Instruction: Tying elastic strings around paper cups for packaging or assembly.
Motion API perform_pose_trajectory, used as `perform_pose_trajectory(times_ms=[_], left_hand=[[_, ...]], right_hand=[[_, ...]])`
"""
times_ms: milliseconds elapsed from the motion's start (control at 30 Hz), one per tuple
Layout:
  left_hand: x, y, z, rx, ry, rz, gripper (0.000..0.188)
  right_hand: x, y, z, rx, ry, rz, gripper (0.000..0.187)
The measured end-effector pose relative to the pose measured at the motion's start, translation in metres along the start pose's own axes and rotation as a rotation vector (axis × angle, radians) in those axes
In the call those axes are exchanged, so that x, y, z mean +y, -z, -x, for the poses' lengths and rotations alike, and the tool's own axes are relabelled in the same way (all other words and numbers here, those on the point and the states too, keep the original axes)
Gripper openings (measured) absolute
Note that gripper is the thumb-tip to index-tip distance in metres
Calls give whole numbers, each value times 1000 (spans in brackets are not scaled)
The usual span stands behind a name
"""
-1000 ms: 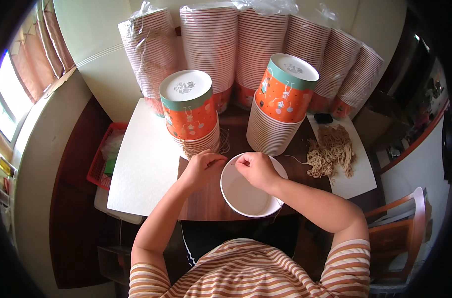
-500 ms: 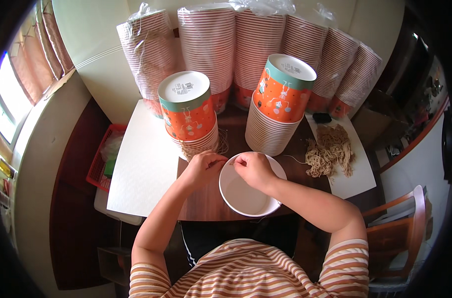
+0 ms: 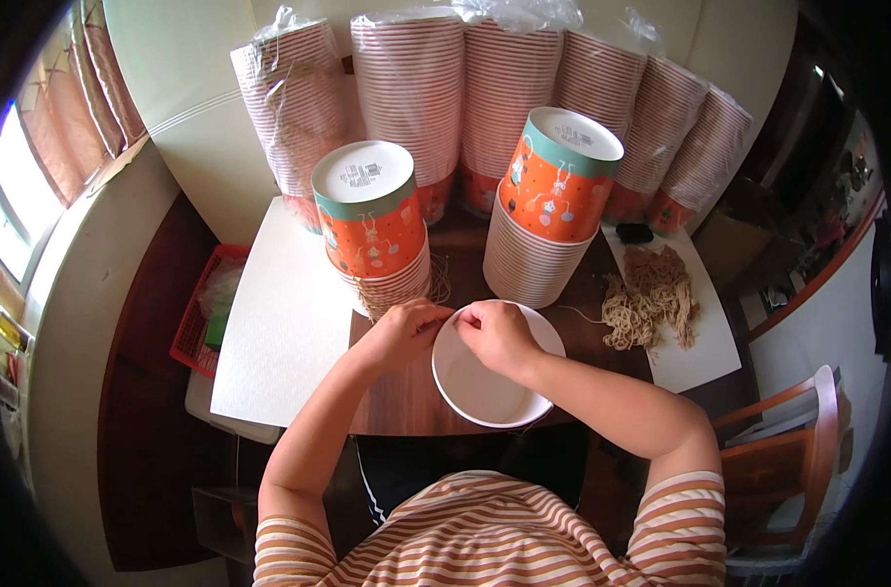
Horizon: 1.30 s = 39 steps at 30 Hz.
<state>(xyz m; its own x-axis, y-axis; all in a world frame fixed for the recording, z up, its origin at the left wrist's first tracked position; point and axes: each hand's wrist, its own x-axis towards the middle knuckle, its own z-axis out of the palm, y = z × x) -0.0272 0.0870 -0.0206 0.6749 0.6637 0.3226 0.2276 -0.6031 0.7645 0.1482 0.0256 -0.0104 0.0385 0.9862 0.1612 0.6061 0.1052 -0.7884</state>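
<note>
A white-lined paper bucket (image 3: 494,391) stands with its mouth up at the table's front edge. Both my hands meet at its far left rim. My left hand (image 3: 409,331) is just outside the rim, fingers pinched together against it. Over the opening, my right hand (image 3: 497,336) is closed, its fingertips down at the inner wall by the same rim. What either pinch holds is too small to make out. A loose bundle of tan cord (image 3: 442,282) lies behind my left hand, beside an upside-down bucket stack.
Upside-down orange and green bucket stacks stand at left (image 3: 372,230) and right (image 3: 553,210). Plastic-wrapped bucket stacks (image 3: 406,98) line the back. A tan cord pile (image 3: 651,303) lies on a white board (image 3: 705,357). Another white board (image 3: 279,342) and a red basket (image 3: 186,328) are at left.
My right hand has shifted slightly left and rolled a little at the rim. My left hand stays nearly in place, and the bucket has hardly moved.
</note>
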Motion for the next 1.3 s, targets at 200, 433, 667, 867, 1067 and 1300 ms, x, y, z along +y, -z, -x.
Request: perform_pose_trajectory(times_ms=[200, 433, 667, 867, 1067, 1300], left_hand=[[10, -2, 7, -33, -95, -142, 16], [32, -17, 36, -2, 116, -76, 15], [30, -48, 104, 65, 625, 1500, 12], [42, -89, 127, 84, 396, 1722, 14], [43, -104, 115, 156, 256, 1583, 13], [49, -120, 123, 151, 362, 1469, 13]], right_hand=[[-4, 4, 7, -77, 31, -17, 13], [-12, 30, 30, -273, -59, -69, 17], [-64, 81, 111, -392, 144, -55, 15], [-43, 35, 153, -33, 406, 214, 15], [-11, 7, 145, 201, 464, 102, 15], [8, -25, 168, 126, 220, -172, 12]])
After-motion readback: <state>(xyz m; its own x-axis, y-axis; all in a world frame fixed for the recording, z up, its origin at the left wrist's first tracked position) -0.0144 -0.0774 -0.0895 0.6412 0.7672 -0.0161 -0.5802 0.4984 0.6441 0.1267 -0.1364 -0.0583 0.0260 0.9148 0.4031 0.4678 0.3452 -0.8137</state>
